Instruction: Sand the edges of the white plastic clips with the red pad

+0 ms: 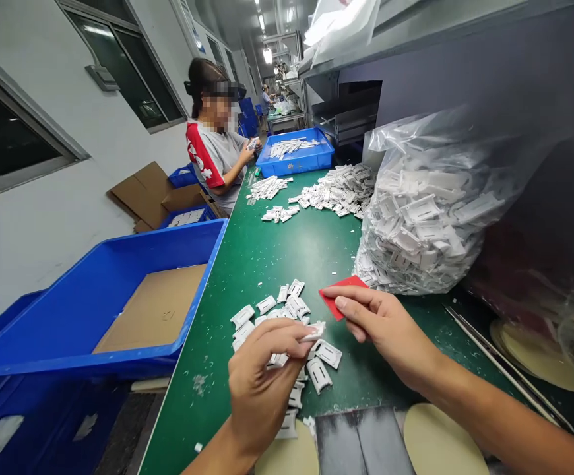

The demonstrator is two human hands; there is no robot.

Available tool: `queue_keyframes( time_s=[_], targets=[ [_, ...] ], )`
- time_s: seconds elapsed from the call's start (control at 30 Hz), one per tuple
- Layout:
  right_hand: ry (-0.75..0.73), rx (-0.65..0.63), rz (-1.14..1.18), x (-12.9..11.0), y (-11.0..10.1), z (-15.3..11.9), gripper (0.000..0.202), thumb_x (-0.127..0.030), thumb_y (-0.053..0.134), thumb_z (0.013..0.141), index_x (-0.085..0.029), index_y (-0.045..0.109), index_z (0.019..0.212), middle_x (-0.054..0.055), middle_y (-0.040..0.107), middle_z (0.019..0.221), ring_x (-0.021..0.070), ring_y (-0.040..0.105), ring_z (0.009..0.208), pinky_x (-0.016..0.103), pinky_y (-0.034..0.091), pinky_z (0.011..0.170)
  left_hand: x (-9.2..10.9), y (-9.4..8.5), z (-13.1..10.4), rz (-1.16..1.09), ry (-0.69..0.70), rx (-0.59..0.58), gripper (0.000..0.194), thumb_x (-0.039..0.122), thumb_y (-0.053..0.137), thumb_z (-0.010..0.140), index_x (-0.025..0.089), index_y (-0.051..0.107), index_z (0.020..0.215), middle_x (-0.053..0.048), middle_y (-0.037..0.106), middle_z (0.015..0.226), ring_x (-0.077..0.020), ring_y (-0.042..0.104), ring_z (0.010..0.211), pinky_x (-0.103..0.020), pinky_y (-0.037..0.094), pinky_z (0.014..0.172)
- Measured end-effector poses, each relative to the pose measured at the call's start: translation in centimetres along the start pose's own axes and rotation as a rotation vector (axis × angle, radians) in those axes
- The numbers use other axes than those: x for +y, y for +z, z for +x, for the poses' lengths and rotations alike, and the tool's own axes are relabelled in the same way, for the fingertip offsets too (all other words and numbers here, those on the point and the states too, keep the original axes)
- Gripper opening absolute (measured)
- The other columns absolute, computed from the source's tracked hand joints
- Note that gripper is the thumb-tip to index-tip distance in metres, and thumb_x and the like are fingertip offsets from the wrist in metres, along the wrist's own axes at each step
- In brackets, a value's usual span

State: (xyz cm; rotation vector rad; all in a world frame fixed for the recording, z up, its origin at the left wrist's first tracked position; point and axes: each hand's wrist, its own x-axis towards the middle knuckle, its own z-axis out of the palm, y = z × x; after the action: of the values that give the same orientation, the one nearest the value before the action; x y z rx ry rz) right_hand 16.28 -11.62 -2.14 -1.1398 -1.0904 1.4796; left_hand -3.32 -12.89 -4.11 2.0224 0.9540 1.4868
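Observation:
My left hand (270,369) is closed on a small white plastic part (314,332), pinched between thumb and fingers. To its right, my right hand (373,316) grips a flat red piece (339,300) that looks like a thin card or sheet; its exact kind I cannot make out. The red piece and the white part are apart. Beneath and around my left hand lies a loose pile of similar white slotted parts (319,375) on the green table (287,254). My left hand hides some of them.
A clear bag (415,218) full of white parts stands at the right. More parts (341,188) are heaped farther back, near a blue tray (294,161). A blue bin (119,247) lined with cardboard is at the left. A co-worker (215,145) sits beyond it. Yellow discs (443,439) lie in front.

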Motion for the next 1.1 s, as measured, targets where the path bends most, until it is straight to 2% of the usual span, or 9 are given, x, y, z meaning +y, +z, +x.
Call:
queue_keyframes(
  time_s=[0.1,0.23,0.37,0.47,0.6,0.73,0.9,1.03,1.1],
  targets=[
    [-0.039,-0.02,0.065,-0.1,-0.1,-0.2,0.032,-0.038,0.064,0.091,-0.017,0.073,0.114,-0.007,0.044,0.054,0.0079,0.036,0.052,0.024,0.025,0.054,-0.1,-0.3,0.0,0.068,0.051,0.017,0.029,-0.004,0.066,0.079,0.023,0.063,0.087,-0.003,0.077,0.094,-0.0205,0.069,0.093,-0.036,0.058,0.078],
    [-0.013,-0.291,0.148,0.2,0.1,-0.6,0.038,-0.045,0.064,0.09,-0.017,0.073,0.114,-0.005,0.049,0.052,0.0079,0.038,0.048,0.024,0.024,0.051,-0.3,-0.7,-0.1,0.168,0.164,-0.009,0.031,-0.003,0.068,0.078,0.025,0.066,0.09,-0.002,0.078,0.094,-0.022,0.068,0.094,-0.037,0.058,0.079],
    [-0.037,-0.006,0.051,0.5,0.2,-0.1,0.037,-0.04,0.063,0.092,-0.015,0.07,0.118,-0.005,0.048,0.057,0.0081,0.038,0.053,0.022,0.023,0.05,-0.3,-0.5,-0.1,0.126,0.138,-0.009,0.032,-0.003,0.068,0.078,0.025,0.067,0.094,-0.002,0.077,0.095,-0.0205,0.068,0.094,-0.036,0.057,0.081],
    [0.001,0.024,0.113,0.3,0.1,0.3,0.039,-0.04,0.058,0.094,-0.015,0.067,0.123,-0.005,0.052,0.057,0.0064,0.032,0.047,0.022,0.019,0.046,-0.1,0.0,0.2,0.017,-0.119,0.037,0.024,0.005,0.071,0.08,0.024,0.067,0.095,0.0,0.074,0.091,-0.0166,0.068,0.088,-0.03,0.056,0.081],
    [-0.023,-0.186,0.232,-0.3,0.1,-0.6,0.04,-0.04,0.058,0.095,-0.019,0.065,0.128,-0.002,0.06,0.063,0.0043,0.035,0.045,0.019,0.023,0.045,0.2,0.3,0.7,-0.14,-0.488,0.065,0.023,0.02,0.078,0.078,0.022,0.065,0.096,0.0,0.072,0.088,-0.0142,0.068,0.084,-0.023,0.054,0.078],
    [0.165,-0.727,0.193,-0.6,0.1,-1.7,0.036,-0.037,0.063,0.092,-0.015,0.073,0.118,-0.002,0.054,0.059,0.0058,0.045,0.049,0.016,0.031,0.045,0.2,0.1,1.0,-0.345,-0.718,0.04,0.037,0.024,0.081,0.075,0.022,0.058,0.104,-0.001,0.074,0.084,-0.0158,0.069,0.078,-0.023,0.054,0.07],
    [0.135,-0.551,0.311,-0.8,0.0,-1.6,0.034,-0.034,0.064,0.092,-0.018,0.072,0.121,-0.003,0.056,0.061,0.0045,0.044,0.05,0.013,0.035,0.048,0.1,0.0,1.1,-0.358,-0.741,0.018,0.047,0.024,0.082,0.073,0.023,0.056,0.112,-0.002,0.075,0.088,-0.0161,0.069,0.081,-0.023,0.053,0.072],
    [0.253,-1.025,0.188,-1.8,-0.4,-1.9,0.039,-0.031,0.071,0.085,-0.009,0.074,0.117,0.004,0.067,0.08,0.007,0.053,0.058,0.017,0.045,0.057,0.0,0.2,1.2,-0.315,-0.746,0.011,0.038,0.028,0.079,0.078,0.022,0.059,0.11,-0.001,0.074,0.086,-0.0136,0.068,0.079,-0.023,0.053,0.076],
    [0.167,-1.045,0.211,-2.2,-0.7,-2.1,0.039,-0.032,0.069,0.086,-0.005,0.075,0.113,0.011,0.072,0.092,0.0129,0.062,0.074,0.021,0.049,0.072,-0.1,0.3,1.1,-0.315,-0.744,-0.017,0.03,0.028,0.079,0.078,0.02,0.062,0.103,-0.001,0.073,0.087,-0.0135,0.067,0.081,-0.022,0.052,0.076]
  ],
)
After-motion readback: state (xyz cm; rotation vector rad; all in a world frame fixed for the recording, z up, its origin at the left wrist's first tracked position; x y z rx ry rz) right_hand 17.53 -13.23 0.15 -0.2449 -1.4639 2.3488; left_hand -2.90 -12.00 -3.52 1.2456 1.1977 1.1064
